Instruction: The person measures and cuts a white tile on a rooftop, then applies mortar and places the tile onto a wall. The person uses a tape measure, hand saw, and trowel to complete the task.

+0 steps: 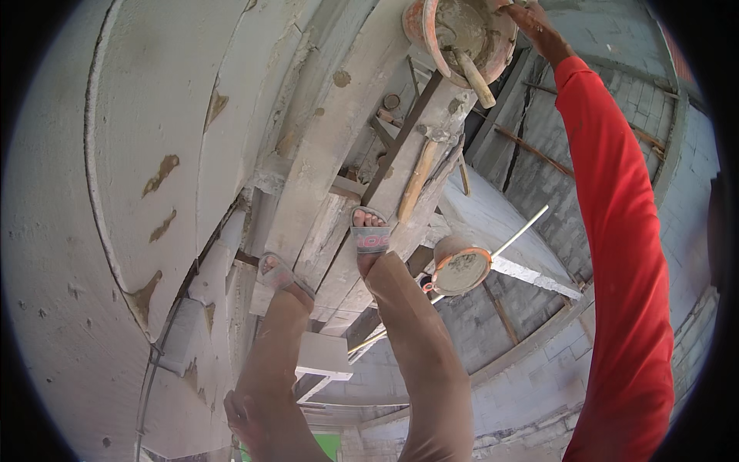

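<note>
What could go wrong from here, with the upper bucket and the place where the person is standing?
The right hand holds the upper bucket at one side of its rim, so an uneven pull might tip it and spill the grey mix.

The wooden handle sticks out over the rim; a knock could dislodge it.

The sandals are on boards with an open gap ahead, so a careless step could slip into it.
</note>
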The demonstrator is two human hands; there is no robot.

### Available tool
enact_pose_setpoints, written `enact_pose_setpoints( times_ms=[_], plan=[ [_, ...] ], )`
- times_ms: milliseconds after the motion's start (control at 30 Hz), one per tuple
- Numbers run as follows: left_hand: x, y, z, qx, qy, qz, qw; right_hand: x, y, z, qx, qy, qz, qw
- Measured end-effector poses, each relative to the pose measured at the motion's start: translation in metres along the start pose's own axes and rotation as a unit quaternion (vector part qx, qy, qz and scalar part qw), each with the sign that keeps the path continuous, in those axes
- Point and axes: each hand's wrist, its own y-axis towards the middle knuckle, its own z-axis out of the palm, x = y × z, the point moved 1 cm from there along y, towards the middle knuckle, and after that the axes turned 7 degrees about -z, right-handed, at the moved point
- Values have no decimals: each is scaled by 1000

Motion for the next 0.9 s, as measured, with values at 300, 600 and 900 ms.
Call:
enact_pose_setpoints(
  times_ms=[300, 600, 900],
  plan=[
    [-9, -10, 6, 14, 40, -71, 997, 136, -60, -26, -142, 137, 280, 940],
    [-1, -22, 40, -43, 82, -44, 995, 383, -108, -35, -161, 234, 207, 936],
    [40, -10, 39, -31, 46, -28, 998, 538, -176, 23, 10, 345, 160, 925]
  ],
)
